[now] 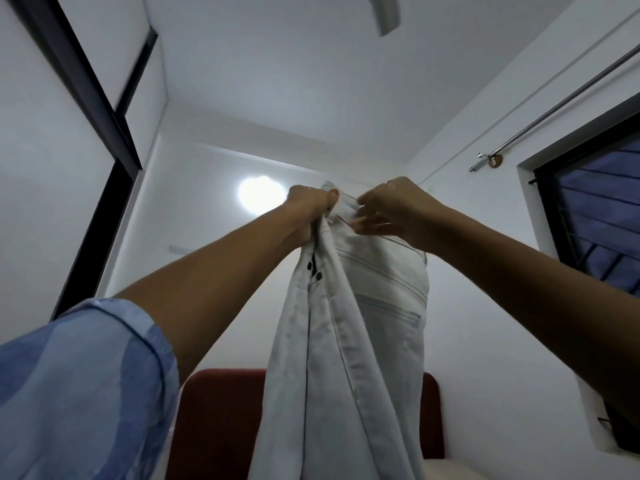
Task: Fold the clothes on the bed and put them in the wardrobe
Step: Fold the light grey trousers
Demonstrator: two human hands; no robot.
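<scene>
Fig.: person w/ both arms raised, holding up pale grey-white jeans (349,341) at head height, seen from below. Left hand (310,206) grips the waistband at its left end, fingers curled tight round bunched cloth; dark buttons of the fly show just beneath that hand. Right hand (391,209) pinches the waistband at the right, thumb & fingers closed on the fabric edge. Hands sit near each other, the waistband's middle between them. Jeans hang straight down from the two grips, folded lengthwise; a back pocket w/ stitching faces right. Lower legs run out of view at bottom. Behind the jeans: dark red headboard (221,420), prob. of the bed, against a white wall. Blue sleeve (79,382) covers the left upper arm. Round wall lamp (261,195) glows behind the left hand. Wardrobe doors w/ black frame (104,140) at left; window (595,209) w/ bars & metal curtain rod (554,112) at right.
</scene>
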